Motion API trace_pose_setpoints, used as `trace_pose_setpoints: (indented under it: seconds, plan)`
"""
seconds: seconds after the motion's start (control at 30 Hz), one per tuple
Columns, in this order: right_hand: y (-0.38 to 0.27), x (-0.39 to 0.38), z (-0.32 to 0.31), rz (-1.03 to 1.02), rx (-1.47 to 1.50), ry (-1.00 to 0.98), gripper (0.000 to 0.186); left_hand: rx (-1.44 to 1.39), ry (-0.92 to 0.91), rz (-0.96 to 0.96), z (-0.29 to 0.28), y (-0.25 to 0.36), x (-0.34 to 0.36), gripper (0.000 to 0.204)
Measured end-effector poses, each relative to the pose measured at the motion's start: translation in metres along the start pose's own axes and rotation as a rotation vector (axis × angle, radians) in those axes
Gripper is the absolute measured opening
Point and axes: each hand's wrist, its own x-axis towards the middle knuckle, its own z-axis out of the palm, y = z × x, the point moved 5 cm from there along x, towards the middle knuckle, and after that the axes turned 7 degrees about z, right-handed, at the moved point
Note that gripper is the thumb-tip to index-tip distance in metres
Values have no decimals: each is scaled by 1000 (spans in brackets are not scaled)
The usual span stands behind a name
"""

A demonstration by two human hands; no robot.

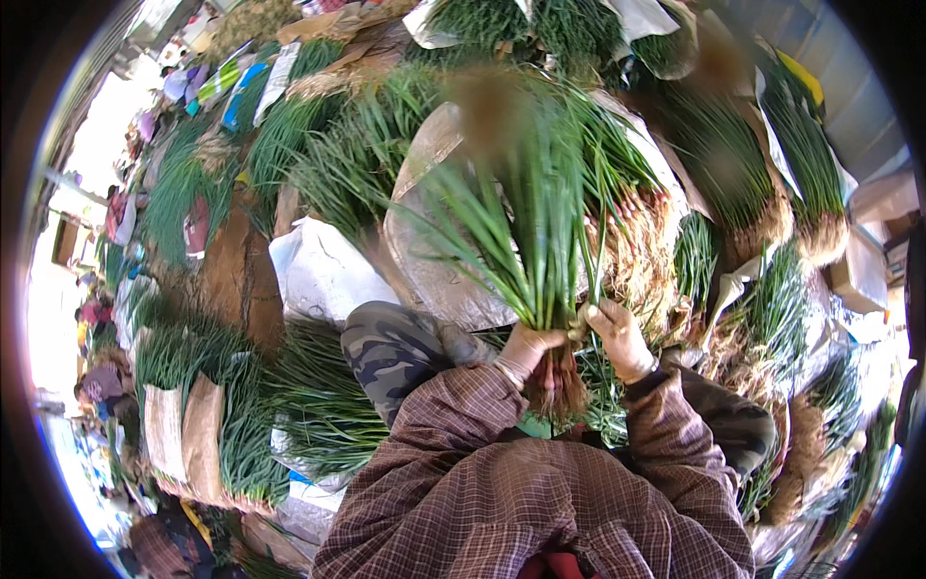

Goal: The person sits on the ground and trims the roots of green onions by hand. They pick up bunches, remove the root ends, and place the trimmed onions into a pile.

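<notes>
Over my lap, my left hand (526,351) is closed round a bunch of green onions (542,241) just above its roots. The long green leaves fan upward and away from me, and the reddish-white bases with brown roots hang below my fist. My right hand (622,342) is pinched close beside the bunch at the same height, with a green stalk running up from its fingertips. Just beyond it lies a larger pile of green onions (632,227), pale tangled roots facing me, on a whitish sheet (424,222).
Bundles of green onions (328,386) lie left of my knee, others wrapped in brown card (203,434). A white sack (323,270) lies ahead to the left. More rooted bundles (752,193) stand at right, near cardboard boxes (858,270). Several people are at far left.
</notes>
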Motion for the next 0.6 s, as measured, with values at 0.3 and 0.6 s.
trace_pose_setpoints:
  seconds: [0.3, 0.6]
  plan:
    - [47, -53, -113, 534, -1561, 116, 30, -354, -51, -498, 4, 17, -9, 31]
    - [63, 2, -4, 682, 7, -538, 56, -425, -373, -712, 43, 10, -52, 37]
